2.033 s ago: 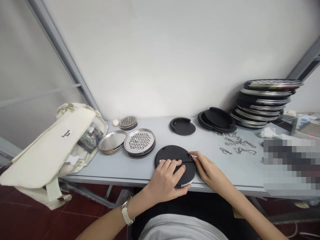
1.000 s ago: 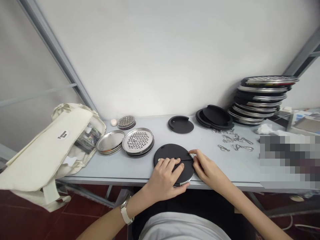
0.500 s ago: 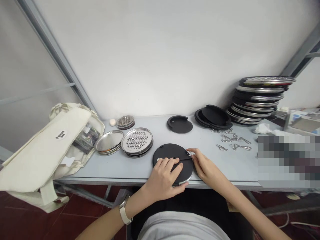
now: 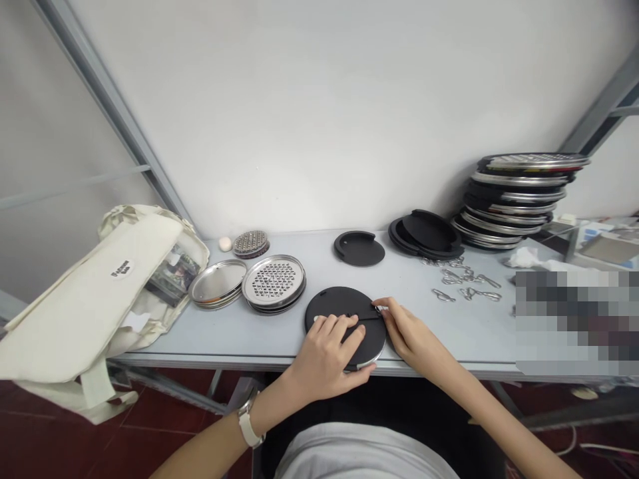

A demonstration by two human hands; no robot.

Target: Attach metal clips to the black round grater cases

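Left hand (image 4: 327,349) lies open and flat, pinning the disc (image 4: 339,303) at lower centre of frame, near the worktop's (image 4: 239,336) front edge. Right hand (image 4: 412,336) pinches a small clip (image 4: 380,308) at the disc's right rim. Judgement: hold the disc firmly down; work the clip squarely, without twisting. Upper right lie spare clips (image 4: 466,283).

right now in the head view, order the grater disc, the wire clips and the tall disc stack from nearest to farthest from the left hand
1. grater disc, just behind and to the left of the left hand.
2. wire clips, loose on the table to the right.
3. tall disc stack, far right by the wall.
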